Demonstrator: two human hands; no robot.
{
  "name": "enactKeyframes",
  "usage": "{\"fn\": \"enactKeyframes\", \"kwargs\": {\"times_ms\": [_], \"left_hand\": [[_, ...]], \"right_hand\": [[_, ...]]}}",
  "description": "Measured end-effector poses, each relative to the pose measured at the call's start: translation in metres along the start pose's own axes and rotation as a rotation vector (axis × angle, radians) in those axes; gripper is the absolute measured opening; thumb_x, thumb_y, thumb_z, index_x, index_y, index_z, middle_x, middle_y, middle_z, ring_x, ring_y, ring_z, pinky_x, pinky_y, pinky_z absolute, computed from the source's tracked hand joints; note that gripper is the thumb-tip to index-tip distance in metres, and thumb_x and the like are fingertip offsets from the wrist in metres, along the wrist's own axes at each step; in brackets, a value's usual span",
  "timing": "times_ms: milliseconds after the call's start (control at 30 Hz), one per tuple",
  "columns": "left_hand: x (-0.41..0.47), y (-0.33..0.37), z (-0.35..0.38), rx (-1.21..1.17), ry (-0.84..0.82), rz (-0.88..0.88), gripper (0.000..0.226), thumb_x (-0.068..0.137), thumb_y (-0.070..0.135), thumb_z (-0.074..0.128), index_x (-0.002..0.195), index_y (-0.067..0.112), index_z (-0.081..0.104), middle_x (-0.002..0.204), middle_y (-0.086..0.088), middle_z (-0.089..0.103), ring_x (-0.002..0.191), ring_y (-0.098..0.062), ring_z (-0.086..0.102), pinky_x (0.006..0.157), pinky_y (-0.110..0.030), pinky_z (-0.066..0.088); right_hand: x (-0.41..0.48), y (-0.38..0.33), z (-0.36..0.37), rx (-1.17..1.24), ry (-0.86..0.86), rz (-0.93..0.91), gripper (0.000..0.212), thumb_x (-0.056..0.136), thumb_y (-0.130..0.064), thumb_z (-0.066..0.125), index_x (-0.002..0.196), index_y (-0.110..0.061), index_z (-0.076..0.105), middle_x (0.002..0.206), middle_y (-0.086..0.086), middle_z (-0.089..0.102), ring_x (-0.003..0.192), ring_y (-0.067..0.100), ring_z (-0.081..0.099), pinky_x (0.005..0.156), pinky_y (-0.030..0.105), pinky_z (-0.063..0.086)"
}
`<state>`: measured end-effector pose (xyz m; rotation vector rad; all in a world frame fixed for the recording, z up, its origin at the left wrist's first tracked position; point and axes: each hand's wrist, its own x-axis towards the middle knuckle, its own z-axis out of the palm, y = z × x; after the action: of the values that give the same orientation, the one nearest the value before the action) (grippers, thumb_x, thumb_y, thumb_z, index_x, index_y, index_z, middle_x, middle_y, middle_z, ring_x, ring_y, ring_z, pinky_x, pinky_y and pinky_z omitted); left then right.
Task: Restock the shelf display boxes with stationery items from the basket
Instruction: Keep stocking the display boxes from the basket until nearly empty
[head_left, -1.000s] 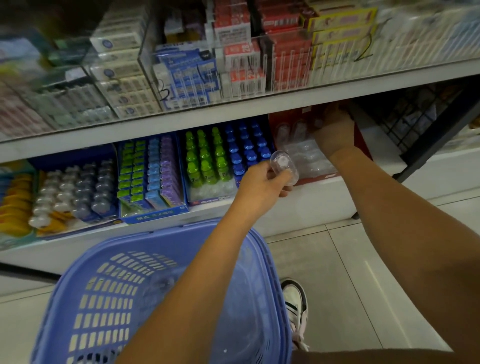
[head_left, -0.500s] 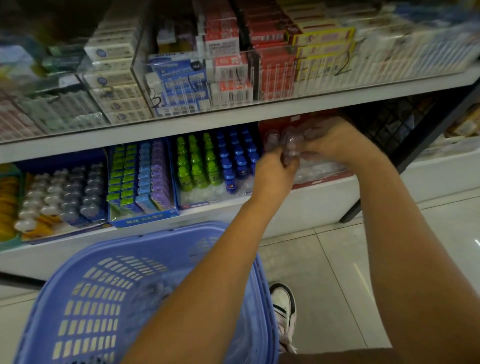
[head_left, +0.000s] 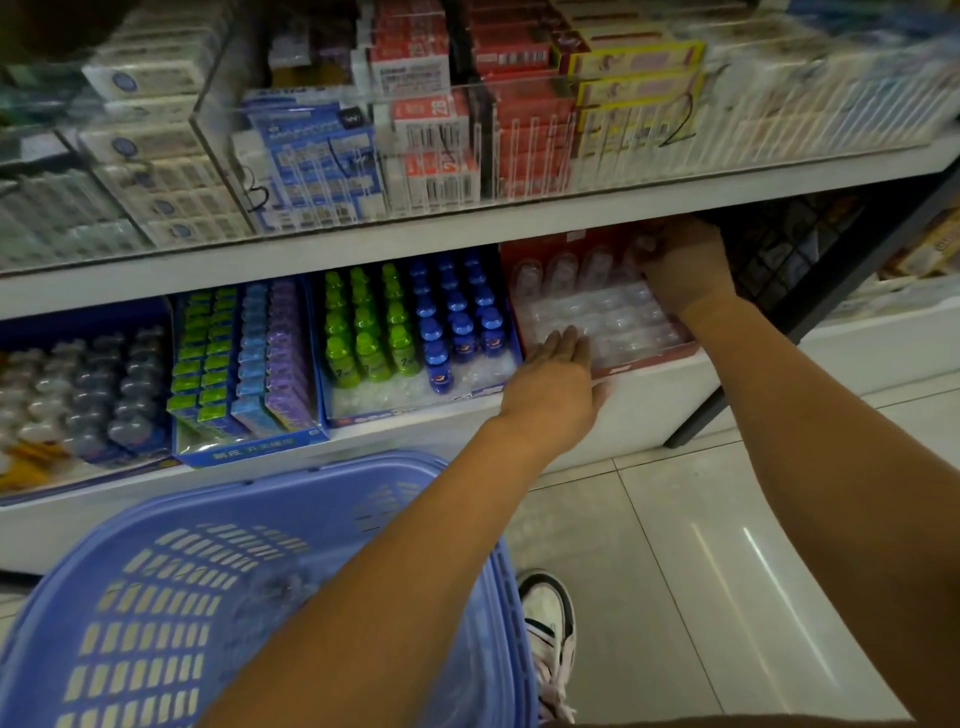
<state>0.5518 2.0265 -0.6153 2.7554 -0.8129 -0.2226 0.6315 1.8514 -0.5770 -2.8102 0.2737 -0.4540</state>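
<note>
Display box (head_left: 645, 364): left hand (head_left: 555, 382) on front edge, right hand (head_left: 681, 266) at back.

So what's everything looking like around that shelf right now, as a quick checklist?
Surface: white lower shelf, packed with display boxes.
Job's things: red display box of clear bottles; blue basket below.
Clutter: green and blue bottles in the neighbouring box.
Hands: left hand open, at the red box's front; right hand seems to grip a clear bottle at its back row.
Cables: nothing seen.
Surroundings: upper shelf, tiled floor, a shoe.
</note>
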Motion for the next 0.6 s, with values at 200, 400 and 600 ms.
{"fn": "enactKeyframes", "kwargs": {"times_ms": [200,400,600], "left_hand": [[-0.001,0.002,0.003,0.022,-0.001,-0.011,0.065,0.101,0.04,0.034,0.15,0.004,0.012,0.159,-0.014,0.01,0.147,-0.026,0.01,0.12,-0.035,0.011],[0.0,0.003,-0.002,0.003,-0.04,-0.012,0.066,0.101,0.039,0.034,0.151,0.003,0.01,0.16,-0.013,0.007,0.148,-0.026,0.007,0.121,-0.034,0.009],[-0.061,-0.007,-0.017,-0.47,0.271,-0.025,0.035,0.096,0.026,0.05,0.128,0.01,0.054,0.131,-0.011,0.055,0.119,-0.024,0.052,0.098,-0.034,0.043]], "right_hand": [[0.005,-0.001,-0.003,-0.131,-0.057,-0.033,0.025,0.091,-0.014,0.05,0.104,0.005,0.061,0.111,0.027,0.061,0.107,0.041,0.055,0.092,0.039,0.043],[0.008,-0.018,0.003,-0.356,-0.197,0.003,0.027,0.098,-0.009,0.043,0.118,0.005,0.054,0.125,0.026,0.054,0.119,0.04,0.049,0.1,0.043,0.038],[-0.023,-0.054,-0.018,-0.377,-0.342,0.003,0.041,0.099,-0.026,0.042,0.13,0.0,0.048,0.134,0.023,0.049,0.124,0.038,0.045,0.106,0.042,0.036]]}}
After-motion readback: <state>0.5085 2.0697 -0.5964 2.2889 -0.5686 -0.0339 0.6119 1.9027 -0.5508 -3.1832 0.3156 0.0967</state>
